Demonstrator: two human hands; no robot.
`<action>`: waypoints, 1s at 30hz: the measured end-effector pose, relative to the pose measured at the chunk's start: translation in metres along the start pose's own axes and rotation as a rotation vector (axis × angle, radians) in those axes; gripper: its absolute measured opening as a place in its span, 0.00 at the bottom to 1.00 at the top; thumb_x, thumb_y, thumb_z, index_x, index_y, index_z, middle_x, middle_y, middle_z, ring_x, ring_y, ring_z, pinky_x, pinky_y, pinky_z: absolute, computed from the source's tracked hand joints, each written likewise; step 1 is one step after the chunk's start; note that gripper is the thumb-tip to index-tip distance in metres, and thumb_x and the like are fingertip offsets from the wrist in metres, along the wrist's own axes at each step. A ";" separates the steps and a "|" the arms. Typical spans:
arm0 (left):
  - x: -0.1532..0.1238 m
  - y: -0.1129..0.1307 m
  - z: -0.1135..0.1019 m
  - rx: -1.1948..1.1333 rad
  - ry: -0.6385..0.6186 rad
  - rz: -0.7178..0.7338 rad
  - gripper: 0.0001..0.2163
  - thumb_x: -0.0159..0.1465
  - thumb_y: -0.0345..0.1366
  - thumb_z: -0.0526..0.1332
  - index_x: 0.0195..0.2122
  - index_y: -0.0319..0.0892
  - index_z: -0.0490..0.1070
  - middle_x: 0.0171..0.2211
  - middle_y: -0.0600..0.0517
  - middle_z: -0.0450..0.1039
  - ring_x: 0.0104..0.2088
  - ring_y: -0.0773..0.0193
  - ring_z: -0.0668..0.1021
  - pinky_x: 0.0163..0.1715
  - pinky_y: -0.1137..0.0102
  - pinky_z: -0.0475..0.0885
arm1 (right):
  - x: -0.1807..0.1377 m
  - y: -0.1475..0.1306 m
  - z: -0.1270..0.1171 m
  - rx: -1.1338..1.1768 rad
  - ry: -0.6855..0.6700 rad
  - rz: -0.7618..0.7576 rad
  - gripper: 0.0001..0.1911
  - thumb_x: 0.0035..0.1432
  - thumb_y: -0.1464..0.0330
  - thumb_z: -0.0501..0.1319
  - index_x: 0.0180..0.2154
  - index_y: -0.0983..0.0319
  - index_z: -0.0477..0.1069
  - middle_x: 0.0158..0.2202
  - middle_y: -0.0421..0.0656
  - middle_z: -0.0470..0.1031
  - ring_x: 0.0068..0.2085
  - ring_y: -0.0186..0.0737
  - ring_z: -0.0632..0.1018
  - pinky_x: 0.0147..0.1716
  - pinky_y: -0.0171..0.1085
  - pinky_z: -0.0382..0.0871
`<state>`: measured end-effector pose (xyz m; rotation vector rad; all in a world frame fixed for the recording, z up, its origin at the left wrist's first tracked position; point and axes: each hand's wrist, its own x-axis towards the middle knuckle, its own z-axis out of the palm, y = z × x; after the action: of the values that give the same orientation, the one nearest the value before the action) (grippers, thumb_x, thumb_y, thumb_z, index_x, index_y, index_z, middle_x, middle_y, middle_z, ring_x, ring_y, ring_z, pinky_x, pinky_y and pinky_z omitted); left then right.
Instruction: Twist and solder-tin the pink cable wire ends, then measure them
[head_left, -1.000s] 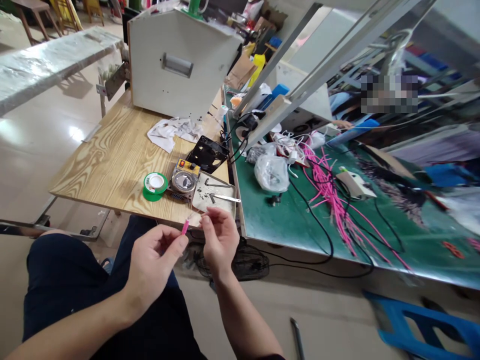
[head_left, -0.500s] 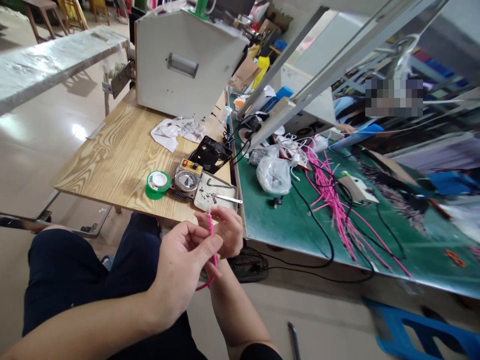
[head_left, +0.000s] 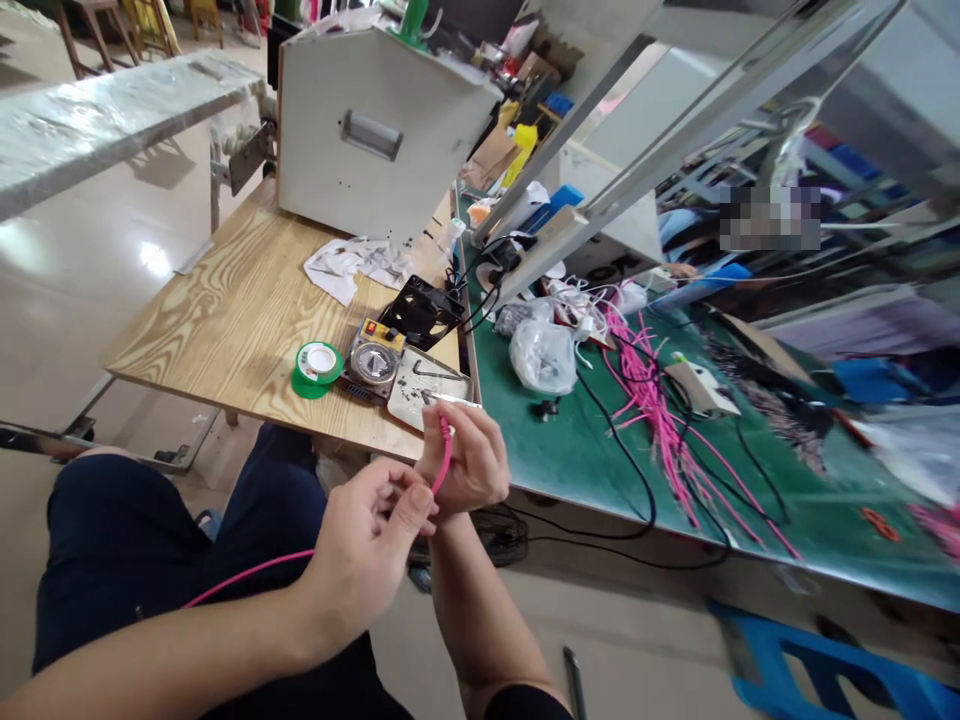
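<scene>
A pink cable (head_left: pixel 445 463) runs between my two hands over the near edge of the wooden table. My left hand (head_left: pixel 371 545) pinches it between thumb and fingers, and its long tail trails left across my lap. Higher up, my right hand (head_left: pixel 471 462) has its fingers curled round the cable near its upper end; the tip is partly hidden by the fingers. Just beyond the hands lies a shallow metal tray (head_left: pixel 409 392) with dark crumbs and a bent dark strip in it. Left of the tray is a small solder pot (head_left: pixel 374 362) with a yellow panel and red switch.
A green-rimmed spool (head_left: pixel 306 384) stands left of the solder pot, a black fan (head_left: pixel 424 308) behind it. White cloth (head_left: pixel 341 270) and a large white box (head_left: pixel 375 180) are farther back. On the green table (head_left: pixel 517 430) lie pink cables (head_left: pixel 649 400) and a plastic bag (head_left: pixel 544 357).
My right hand has moved slightly right and curled round the cable's upper end. The cable's tail now shows on the left, over my lap. My left hand keeps its pinch.
</scene>
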<state>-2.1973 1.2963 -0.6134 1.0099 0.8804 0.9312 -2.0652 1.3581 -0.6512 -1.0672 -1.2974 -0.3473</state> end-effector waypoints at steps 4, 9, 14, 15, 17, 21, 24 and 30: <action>-0.016 -0.018 -0.023 0.454 -0.059 0.178 0.05 0.72 0.38 0.63 0.43 0.47 0.79 0.33 0.52 0.84 0.32 0.61 0.84 0.34 0.69 0.76 | 0.017 0.005 0.009 0.110 0.025 0.387 0.06 0.62 0.67 0.73 0.42 0.57 0.85 0.38 0.42 0.83 0.32 0.39 0.82 0.34 0.42 0.80; -0.030 -0.044 -0.054 0.661 -0.101 0.314 0.06 0.71 0.31 0.62 0.41 0.47 0.79 0.34 0.53 0.84 0.33 0.61 0.83 0.37 0.68 0.75 | 0.037 0.015 0.019 0.303 -0.001 0.630 0.10 0.61 0.63 0.74 0.40 0.62 0.83 0.29 0.39 0.80 0.28 0.33 0.80 0.32 0.36 0.79; -0.033 -0.057 -0.068 0.696 -0.292 0.302 0.07 0.72 0.30 0.61 0.42 0.46 0.79 0.30 0.53 0.82 0.30 0.62 0.81 0.34 0.68 0.71 | 0.036 0.027 0.027 0.217 -0.062 0.580 0.12 0.60 0.60 0.74 0.41 0.60 0.84 0.29 0.38 0.81 0.30 0.36 0.82 0.34 0.40 0.81; -0.034 -0.060 -0.069 0.693 -0.313 0.284 0.07 0.72 0.29 0.61 0.41 0.45 0.79 0.30 0.54 0.82 0.30 0.62 0.81 0.33 0.68 0.70 | 0.034 0.029 0.028 0.191 -0.081 0.566 0.12 0.60 0.59 0.73 0.41 0.60 0.84 0.30 0.38 0.82 0.30 0.37 0.82 0.34 0.41 0.82; -0.034 -0.068 -0.071 0.683 -0.326 0.245 0.08 0.72 0.29 0.61 0.39 0.46 0.78 0.31 0.54 0.83 0.31 0.62 0.82 0.34 0.69 0.71 | 0.029 0.034 0.028 0.148 -0.124 0.532 0.12 0.60 0.58 0.73 0.42 0.58 0.85 0.33 0.40 0.84 0.33 0.38 0.83 0.37 0.42 0.83; -0.028 -0.083 -0.069 0.632 -0.326 0.201 0.08 0.72 0.29 0.60 0.40 0.46 0.78 0.35 0.54 0.84 0.34 0.61 0.84 0.38 0.69 0.73 | 0.022 0.045 0.031 0.078 -0.179 0.415 0.09 0.62 0.59 0.73 0.42 0.55 0.85 0.38 0.41 0.87 0.37 0.41 0.86 0.43 0.45 0.84; -0.019 -0.089 -0.066 0.596 -0.347 0.190 0.09 0.72 0.29 0.60 0.41 0.47 0.80 0.34 0.53 0.84 0.34 0.60 0.84 0.38 0.68 0.74 | 0.020 0.053 0.035 0.052 -0.180 0.330 0.06 0.64 0.64 0.72 0.43 0.54 0.85 0.37 0.40 0.87 0.35 0.40 0.86 0.40 0.42 0.83; -0.007 -0.102 -0.064 0.530 -0.379 0.103 0.10 0.74 0.33 0.58 0.43 0.46 0.81 0.36 0.52 0.84 0.37 0.60 0.82 0.40 0.68 0.72 | 0.023 0.064 0.045 0.058 -0.128 0.164 0.09 0.63 0.71 0.72 0.46 0.55 0.84 0.36 0.38 0.86 0.32 0.37 0.86 0.35 0.38 0.83</action>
<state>-2.2362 1.2836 -0.7272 1.6395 0.7694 0.5644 -2.0383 1.4341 -0.6628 -1.1525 -1.3147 -0.1187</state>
